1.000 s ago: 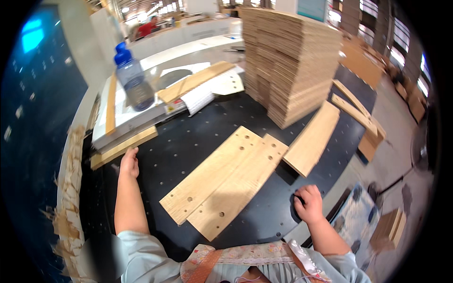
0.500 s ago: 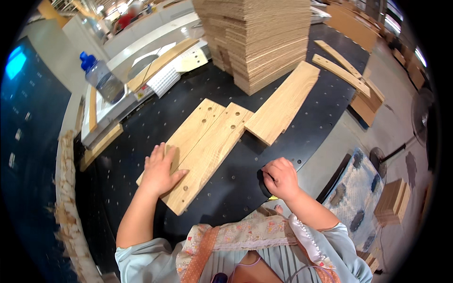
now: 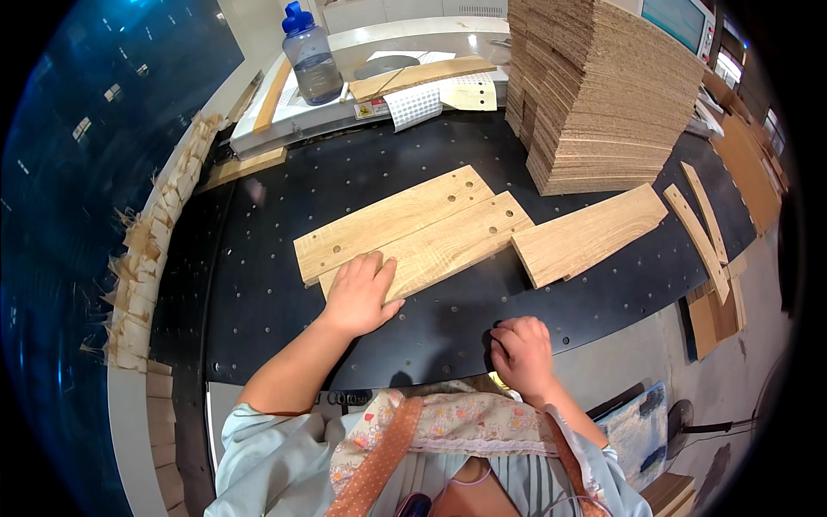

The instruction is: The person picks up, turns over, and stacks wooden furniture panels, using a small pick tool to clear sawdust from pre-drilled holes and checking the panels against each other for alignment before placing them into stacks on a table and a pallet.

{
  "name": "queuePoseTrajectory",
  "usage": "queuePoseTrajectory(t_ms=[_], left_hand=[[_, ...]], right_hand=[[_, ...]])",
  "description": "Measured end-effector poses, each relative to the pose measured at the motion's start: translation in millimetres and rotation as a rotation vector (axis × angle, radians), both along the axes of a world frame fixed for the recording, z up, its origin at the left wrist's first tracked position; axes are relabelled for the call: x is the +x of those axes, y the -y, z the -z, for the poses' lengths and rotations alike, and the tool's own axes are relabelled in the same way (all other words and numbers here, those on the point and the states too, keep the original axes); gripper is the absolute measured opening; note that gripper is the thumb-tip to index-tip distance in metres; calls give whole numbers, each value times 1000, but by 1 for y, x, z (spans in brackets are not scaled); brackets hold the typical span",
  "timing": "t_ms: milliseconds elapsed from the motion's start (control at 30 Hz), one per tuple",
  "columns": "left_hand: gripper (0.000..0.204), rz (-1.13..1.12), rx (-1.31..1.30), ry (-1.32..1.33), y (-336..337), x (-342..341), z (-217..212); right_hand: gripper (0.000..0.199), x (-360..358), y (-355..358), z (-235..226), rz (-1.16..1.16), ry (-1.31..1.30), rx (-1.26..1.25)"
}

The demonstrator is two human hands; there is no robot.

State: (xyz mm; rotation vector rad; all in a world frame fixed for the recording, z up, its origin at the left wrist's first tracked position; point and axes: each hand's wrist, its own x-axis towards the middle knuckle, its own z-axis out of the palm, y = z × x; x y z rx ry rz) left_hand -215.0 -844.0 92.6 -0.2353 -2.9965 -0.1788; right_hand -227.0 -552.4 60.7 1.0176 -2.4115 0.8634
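Note:
Two light wooden boards with drilled holes lie side by side on the black perforated table (image 3: 284,185): the far board (image 3: 388,220) and the near board (image 3: 448,246). My left hand (image 3: 360,293) lies flat, fingers spread, on the near board's left end. My right hand (image 3: 519,353) is curled into a fist at the table's front edge, touching no board; whether it holds something small is hidden. A third board (image 3: 586,234) without holes lies just to the right of the pair.
A tall stack of boards (image 3: 603,86) stands at the back right. A plastic water bottle (image 3: 312,56) with a blue cap and a long plank (image 3: 422,76) rest on the white machine behind. Wood offcuts (image 3: 151,258) line the left edge; loose strips (image 3: 711,250) lie at right.
My left hand went from the bare table at the left onto the near board's end. My right hand stayed fisted near the front edge. The camera view shifted over the boards.

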Motion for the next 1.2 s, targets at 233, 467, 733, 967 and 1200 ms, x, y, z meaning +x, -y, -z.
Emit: queuePoseTrajectory(t_ms=[233, 467, 733, 967, 1200], left_hand=[[71, -195, 14, -20, -14, 3, -4], [78, -209, 55, 22, -14, 3, -6], [85, -187, 8, 14, -6, -1, 5], [86, -155, 62, 45, -5, -3, -4], [91, -196, 42, 116, 2, 28, -11]], right_hand=[[20, -3, -6, 1, -74, -4, -6], [15, -3, -9, 5, -108, 3, -61], [18, -4, -8, 14, -123, -13, -114], [13, -3, -7, 18, -88, -68, -202], [11, -4, -6, 24, -81, -43, -217]])
